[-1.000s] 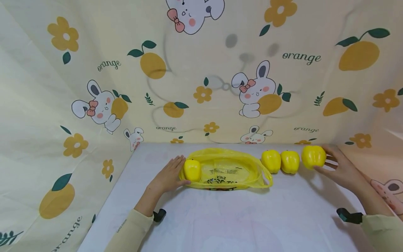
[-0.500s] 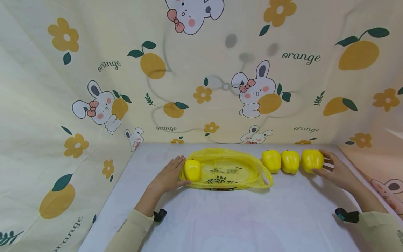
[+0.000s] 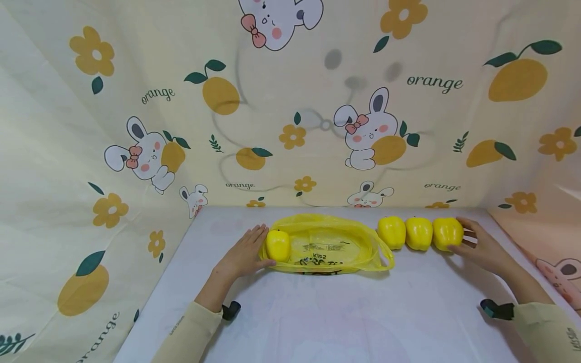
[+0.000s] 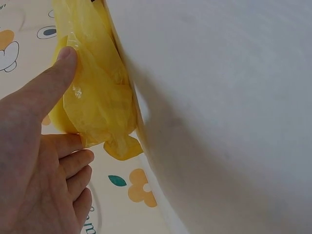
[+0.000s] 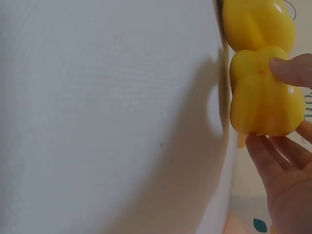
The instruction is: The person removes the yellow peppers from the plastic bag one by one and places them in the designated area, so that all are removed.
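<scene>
A yellow plastic bag [image 3: 336, 247] lies on its side on the white table, mouth spread wide. Inside its left end sits a yellow bell pepper [image 3: 278, 246]. My left hand [image 3: 242, 253] holds that end; in the left wrist view the thumb lies on the plastic [image 4: 97, 87] and the index finger touches its end. To the right of the bag, my right hand [image 3: 483, 245] grips another yellow bell pepper [image 3: 448, 234], thumb in front and fingers at its right side and behind. It stands on the table beside a middle bell pepper [image 3: 419, 234] and a left one [image 3: 392, 233].
A patterned cloth wall [image 3: 290, 101] with rabbits and oranges rises right behind the bag and the peppers. The white tabletop [image 3: 336, 317] stretches between the forearms. Each wrist carries a small black camera [image 3: 231, 310].
My right hand has lowered the pepper to the table and slid it left, up against the other two. The left hand and the bag have stayed put.
</scene>
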The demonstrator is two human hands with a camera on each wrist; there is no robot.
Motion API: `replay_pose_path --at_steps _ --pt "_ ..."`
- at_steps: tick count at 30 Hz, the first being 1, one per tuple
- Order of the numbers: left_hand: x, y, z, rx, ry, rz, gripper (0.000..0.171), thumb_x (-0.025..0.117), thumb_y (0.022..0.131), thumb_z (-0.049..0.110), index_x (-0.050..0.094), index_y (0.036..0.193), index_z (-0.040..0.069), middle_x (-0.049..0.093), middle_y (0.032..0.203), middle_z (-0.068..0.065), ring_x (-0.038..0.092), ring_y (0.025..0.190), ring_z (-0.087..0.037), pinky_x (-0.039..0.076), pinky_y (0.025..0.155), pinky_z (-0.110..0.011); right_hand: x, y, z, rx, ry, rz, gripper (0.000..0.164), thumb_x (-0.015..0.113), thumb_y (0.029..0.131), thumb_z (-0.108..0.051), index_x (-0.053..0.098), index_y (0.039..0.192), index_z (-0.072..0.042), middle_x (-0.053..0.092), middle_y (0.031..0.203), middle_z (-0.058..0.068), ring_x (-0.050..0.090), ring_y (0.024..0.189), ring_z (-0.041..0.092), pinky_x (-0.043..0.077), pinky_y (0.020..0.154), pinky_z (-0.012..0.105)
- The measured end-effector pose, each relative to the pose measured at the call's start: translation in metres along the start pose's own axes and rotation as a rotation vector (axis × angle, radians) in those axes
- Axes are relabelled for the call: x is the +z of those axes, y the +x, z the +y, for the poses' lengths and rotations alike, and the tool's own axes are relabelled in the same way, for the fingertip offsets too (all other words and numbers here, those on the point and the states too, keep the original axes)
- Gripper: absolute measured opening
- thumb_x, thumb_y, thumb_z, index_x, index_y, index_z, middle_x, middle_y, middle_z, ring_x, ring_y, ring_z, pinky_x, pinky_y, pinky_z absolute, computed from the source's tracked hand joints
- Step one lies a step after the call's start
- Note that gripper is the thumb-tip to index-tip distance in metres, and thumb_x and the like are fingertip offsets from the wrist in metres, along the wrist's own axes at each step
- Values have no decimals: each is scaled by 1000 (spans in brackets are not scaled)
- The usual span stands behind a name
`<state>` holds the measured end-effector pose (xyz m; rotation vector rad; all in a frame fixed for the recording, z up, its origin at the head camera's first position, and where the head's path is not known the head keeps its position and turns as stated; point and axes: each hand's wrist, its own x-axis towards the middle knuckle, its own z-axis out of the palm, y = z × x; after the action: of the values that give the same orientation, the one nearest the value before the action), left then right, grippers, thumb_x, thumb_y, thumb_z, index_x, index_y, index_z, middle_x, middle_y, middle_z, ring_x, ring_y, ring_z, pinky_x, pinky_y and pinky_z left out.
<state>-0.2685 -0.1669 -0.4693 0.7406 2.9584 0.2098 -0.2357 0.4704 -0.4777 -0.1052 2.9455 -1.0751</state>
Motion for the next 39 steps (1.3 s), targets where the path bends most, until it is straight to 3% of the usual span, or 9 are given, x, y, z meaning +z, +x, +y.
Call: replay_pose_path --at_steps 3,12,23,39 --pt "0 0 1 -1 -11 4 104 71 98 60 23 170 1 20 178 -15 16 166 -31 12 136 -47 1 0 1 5 -1 -2 107 78 101 -34 7 166 10 20 161 47 35 137 68 45 102 68" --pt "1 1 0 -3 6 1 105 69 99 62 22 171 2 19 179 -15 15 166 -31 11 136 -46 1 2 2 22 40 -21 108 78 101 -32 3 166 10 15 162 47 30 139 69 35 106 77" --pt "3 1 1 -4 8 -3 105 68 99 62 22 170 2 18 179 -15 15 166 -31 12 136 -47 -1 0 -2 42 42 -27 111 79 100 -31 -1 166 10 13 162 49 27 140 71 34 108 80" --pt "2 1 2 -13 -7 -12 106 70 99 62 20 171 2 17 179 -14 13 166 -30 11 136 -46 -6 -1 -12 -35 -18 45 103 77 102 -30 7 165 12 23 156 52 33 134 74 38 103 85"
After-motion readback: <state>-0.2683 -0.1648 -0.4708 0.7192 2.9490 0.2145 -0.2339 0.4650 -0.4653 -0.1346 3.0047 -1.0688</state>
